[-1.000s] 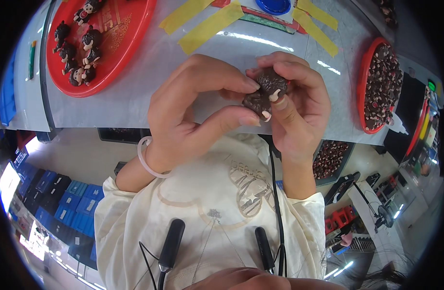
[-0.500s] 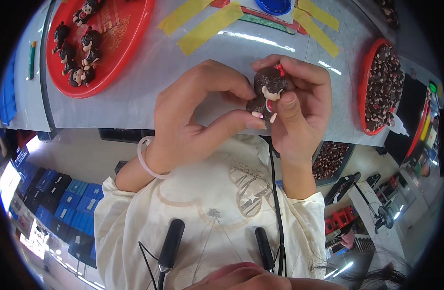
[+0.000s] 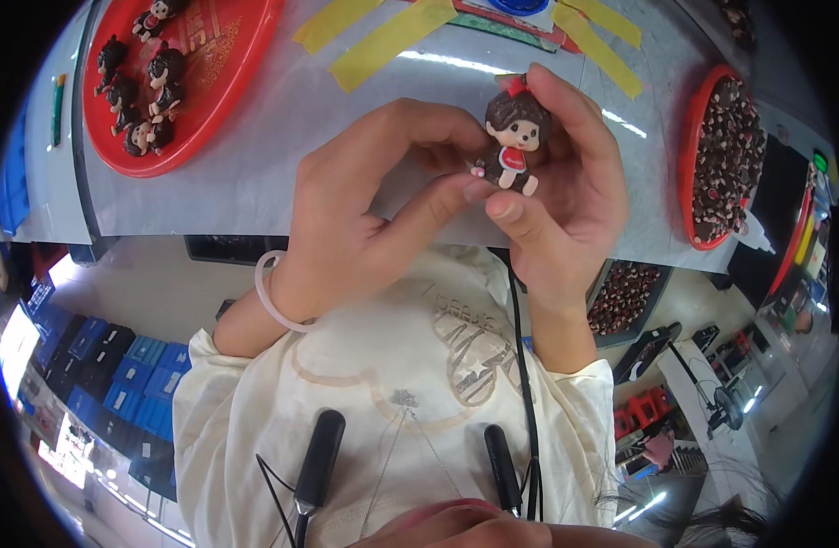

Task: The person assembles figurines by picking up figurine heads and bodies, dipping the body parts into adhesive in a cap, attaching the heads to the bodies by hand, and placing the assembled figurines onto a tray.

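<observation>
Between my two hands, above the grey table, is a small toy figurine (image 3: 514,137) with dark brown hair, a red bow and a red bib. It is upright, its front turned toward me. My right hand (image 3: 575,183) cups it from the right, fingers behind and at the bow, thumb near its feet. From the left, my left hand (image 3: 374,187) pinches its side by the arm between thumb and bent fingers. On the red round tray (image 3: 223,110) at the left are several similar figurines (image 3: 167,78), some standing, some lying.
A red bowl (image 3: 688,164) heaped with small brown pieces stands at the right. Yellow tape strips (image 3: 392,46) and a blue-lidded pot (image 3: 522,5) are at the table's far side. A dark bin (image 3: 628,297) of similar pieces sits below the right edge. Blue boxes (image 3: 159,374) stack lower left.
The figurine has turned from sideways to face me and risen slightly away from me. My right thumb has moved down off its front to near its feet.
</observation>
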A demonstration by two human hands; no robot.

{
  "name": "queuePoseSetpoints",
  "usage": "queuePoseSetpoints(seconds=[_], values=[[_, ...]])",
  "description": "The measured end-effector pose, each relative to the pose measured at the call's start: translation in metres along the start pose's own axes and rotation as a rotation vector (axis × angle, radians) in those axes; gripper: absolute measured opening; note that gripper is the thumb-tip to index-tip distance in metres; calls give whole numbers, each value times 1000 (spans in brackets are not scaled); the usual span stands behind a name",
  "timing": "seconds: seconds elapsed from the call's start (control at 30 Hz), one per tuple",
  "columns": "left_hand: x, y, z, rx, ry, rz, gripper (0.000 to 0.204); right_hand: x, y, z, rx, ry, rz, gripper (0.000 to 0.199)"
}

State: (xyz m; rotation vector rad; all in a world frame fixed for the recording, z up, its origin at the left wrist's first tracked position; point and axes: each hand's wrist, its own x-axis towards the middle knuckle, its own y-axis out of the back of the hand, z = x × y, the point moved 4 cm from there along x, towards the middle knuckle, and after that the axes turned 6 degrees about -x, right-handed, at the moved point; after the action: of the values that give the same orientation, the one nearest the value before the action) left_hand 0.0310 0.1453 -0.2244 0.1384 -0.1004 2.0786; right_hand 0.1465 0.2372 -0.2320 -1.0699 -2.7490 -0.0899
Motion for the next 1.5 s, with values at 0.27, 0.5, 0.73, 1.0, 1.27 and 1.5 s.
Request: queuePoseSetpoints(seconds=[0.27,0.5,0.73,1.0,1.27,1.5], values=[[0,1,1,17,6,-26,20,0,0,1,47,-11,39,68],[0,1,2,10,-46,-32,17,-2,-1,2,100,5,49,69],[-3,1,1,-59,19,-17,15,0,-3,0,139,-79,85,66],[0,2,1,-39,-62,-29,17,2,-4,0,187,-58,35,60],[-7,2,3,-126,-103,31,21,-3,-6,-8,-19,125,42,53],[-8,1,-2,-107,-147,3,18,-4,-6,-13,-212,305,113,43]])
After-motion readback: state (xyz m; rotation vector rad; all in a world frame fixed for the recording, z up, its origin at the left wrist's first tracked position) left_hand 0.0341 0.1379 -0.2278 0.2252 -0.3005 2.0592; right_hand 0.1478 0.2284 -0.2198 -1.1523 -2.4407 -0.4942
